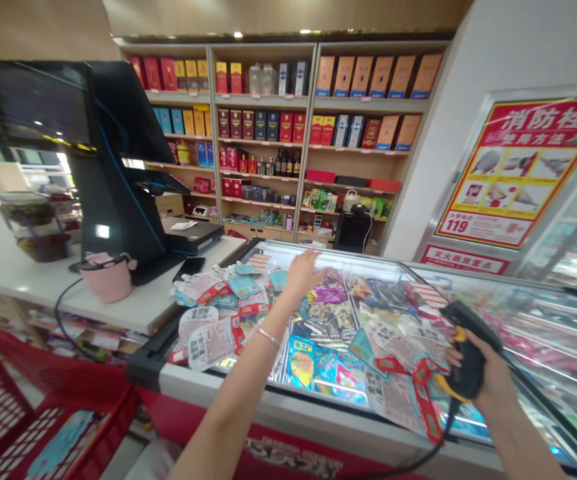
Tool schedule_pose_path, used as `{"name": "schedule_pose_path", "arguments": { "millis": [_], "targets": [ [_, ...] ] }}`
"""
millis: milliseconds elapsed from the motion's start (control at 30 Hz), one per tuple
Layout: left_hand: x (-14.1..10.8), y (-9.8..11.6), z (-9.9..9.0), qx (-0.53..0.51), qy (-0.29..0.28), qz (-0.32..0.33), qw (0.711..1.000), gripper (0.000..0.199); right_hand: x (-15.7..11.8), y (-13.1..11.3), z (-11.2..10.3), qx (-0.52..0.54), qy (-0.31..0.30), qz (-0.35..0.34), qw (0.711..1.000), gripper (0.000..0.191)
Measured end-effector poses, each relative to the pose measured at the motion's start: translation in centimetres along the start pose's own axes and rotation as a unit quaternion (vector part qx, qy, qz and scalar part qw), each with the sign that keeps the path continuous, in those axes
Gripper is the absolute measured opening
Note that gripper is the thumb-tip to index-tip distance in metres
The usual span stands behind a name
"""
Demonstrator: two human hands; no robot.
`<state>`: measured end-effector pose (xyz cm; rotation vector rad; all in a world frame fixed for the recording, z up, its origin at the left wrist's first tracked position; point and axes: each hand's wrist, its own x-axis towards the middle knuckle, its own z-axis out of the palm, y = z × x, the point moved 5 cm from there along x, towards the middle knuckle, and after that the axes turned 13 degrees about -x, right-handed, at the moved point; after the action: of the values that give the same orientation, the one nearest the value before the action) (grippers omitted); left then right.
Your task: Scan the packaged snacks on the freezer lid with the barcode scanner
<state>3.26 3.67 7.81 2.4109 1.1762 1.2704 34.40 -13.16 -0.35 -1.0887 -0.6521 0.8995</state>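
My left hand (304, 275) reaches out over the glass top of a chest freezer, its fingers stretched and nothing in them. A bracelet circles that wrist. In my right hand (494, 375) is a black and yellow barcode scanner (471, 357), its cable trailing down to the left. Below and left of the scanner lies a pile of red and white packets (393, 393) with printed labels. To the left of my left forearm, a second pile of similar packets (208, 340) rests on the glass, with light-blue ones (242, 287) among them.
The chest freezer's front edge (328, 400) runs across before me. On the white counter (143, 313) at left stand a checkout terminal (113, 167) and a pink cup (106, 279); a phone (189, 269) lies there. A red shopping basket (68, 387) is lower left. Shelves (263, 102) of boxes line the back.
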Motion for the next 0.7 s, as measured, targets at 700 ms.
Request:
{"name": "schedule_pose_path", "arguments": {
  "millis": [700],
  "targets": [
    [-9.1, -17.1, -8.3, 0.21, 0.057, -0.465, 0.858, 0.044, -1.2, 14.9, 26.8, -0.028, -0.319, 0.199, 0.926, 0.024]
  ]
}}
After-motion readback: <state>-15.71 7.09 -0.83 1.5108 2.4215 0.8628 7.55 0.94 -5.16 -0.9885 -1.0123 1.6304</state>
